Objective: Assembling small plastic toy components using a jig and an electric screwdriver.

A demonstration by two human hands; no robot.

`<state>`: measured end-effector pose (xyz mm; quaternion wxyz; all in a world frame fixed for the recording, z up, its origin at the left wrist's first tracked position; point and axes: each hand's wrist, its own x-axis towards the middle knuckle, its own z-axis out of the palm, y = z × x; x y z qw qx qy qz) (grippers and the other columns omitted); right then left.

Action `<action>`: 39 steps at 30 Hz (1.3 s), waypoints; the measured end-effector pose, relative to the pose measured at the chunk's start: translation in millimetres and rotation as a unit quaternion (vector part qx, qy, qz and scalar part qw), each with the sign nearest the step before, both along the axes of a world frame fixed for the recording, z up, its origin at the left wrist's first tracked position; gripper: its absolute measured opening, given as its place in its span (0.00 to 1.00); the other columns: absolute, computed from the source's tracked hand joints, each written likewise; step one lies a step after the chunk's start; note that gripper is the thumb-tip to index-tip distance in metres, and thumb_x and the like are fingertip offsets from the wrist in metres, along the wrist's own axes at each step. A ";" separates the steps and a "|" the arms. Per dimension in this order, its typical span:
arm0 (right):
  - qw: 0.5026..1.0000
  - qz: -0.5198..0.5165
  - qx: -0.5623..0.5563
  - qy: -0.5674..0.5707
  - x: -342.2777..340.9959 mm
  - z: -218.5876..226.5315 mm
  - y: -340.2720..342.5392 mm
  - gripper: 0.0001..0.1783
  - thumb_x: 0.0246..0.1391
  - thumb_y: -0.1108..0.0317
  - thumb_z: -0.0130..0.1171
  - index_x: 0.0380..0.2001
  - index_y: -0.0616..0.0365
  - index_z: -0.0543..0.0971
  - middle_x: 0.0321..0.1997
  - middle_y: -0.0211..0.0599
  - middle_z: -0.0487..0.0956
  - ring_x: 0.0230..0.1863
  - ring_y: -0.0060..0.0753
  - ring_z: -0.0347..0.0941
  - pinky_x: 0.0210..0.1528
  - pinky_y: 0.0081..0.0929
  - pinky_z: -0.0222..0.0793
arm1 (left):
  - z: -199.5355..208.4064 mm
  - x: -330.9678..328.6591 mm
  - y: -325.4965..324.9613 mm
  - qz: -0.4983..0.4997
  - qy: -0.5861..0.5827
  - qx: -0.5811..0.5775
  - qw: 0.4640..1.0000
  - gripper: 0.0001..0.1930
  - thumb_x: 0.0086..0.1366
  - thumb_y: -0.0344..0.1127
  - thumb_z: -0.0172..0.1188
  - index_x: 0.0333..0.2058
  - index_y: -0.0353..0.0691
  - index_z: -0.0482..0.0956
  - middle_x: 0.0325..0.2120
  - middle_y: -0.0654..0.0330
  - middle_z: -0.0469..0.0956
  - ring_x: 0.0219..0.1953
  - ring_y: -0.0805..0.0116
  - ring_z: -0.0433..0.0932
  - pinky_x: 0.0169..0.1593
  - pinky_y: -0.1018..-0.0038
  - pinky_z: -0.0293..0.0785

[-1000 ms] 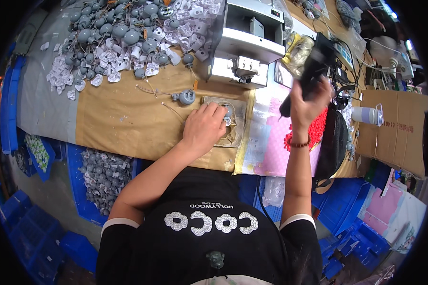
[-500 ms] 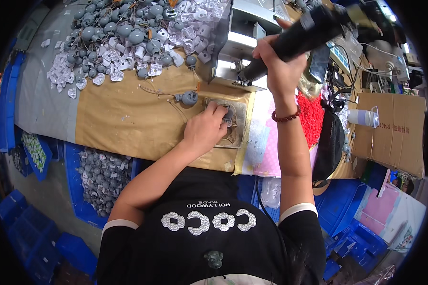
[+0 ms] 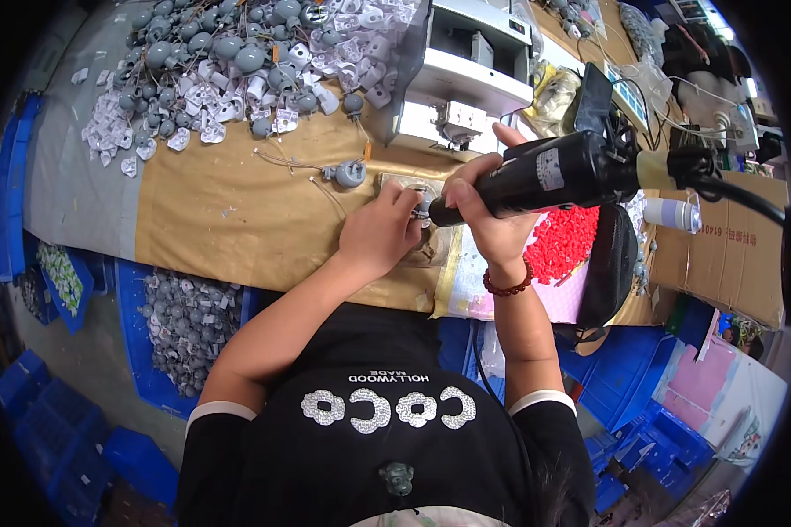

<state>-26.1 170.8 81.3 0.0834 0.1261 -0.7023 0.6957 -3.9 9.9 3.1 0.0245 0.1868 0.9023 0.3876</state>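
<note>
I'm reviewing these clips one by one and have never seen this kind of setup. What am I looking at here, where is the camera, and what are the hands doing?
The camera sits on the person's head and looks down through a fisheye lens, so straight edges bend. The forearms rising from the lower edge are the wearer's own. The right hand holds a black corded power screwdriver, its tip down by a small metal plate. The left hand rests on that plate. On the brown workbench lie a heap of grey round parts and white brackets, one loose grey part with wires, a grey metal machine and red pieces.
</note>
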 end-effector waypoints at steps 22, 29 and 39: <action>0.989 0.063 0.011 0.136 17.2 -22.3 -1.7 0.26 0.54 0.82 0.62 0.51 0.53 0.63 0.29 0.36 0.74 0.27 0.31 0.74 0.38 0.37 0.78 | 1.7 -5.4 -4.7 -0.027 -0.039 0.042 0.998 0.19 0.56 0.33 0.66 0.45 0.47 0.72 0.41 0.55 0.72 0.35 0.45 0.80 0.36 0.53 0.78; 0.999 0.030 -0.017 -0.025 12.5 -11.8 7.6 0.21 0.50 0.84 0.63 0.45 0.58 0.69 0.30 0.36 0.77 0.32 0.32 0.77 0.40 0.34 0.76 | 5.8 -4.4 -2.0 -0.017 -0.056 0.018 0.998 0.18 0.56 0.33 0.67 0.46 0.47 0.73 0.43 0.55 0.72 0.38 0.47 0.80 0.38 0.54 0.78; 0.966 -0.220 -0.001 -0.138 -53.5 -61.7 111.9 0.30 0.62 0.71 0.61 0.64 0.67 0.66 0.42 0.36 0.79 0.40 0.23 0.76 0.41 0.23 0.72 | 7.5 -0.8 -4.1 -0.033 0.032 0.046 0.998 0.17 0.59 0.32 0.67 0.47 0.39 0.77 0.47 0.59 0.76 0.51 0.53 0.73 0.52 0.62 0.73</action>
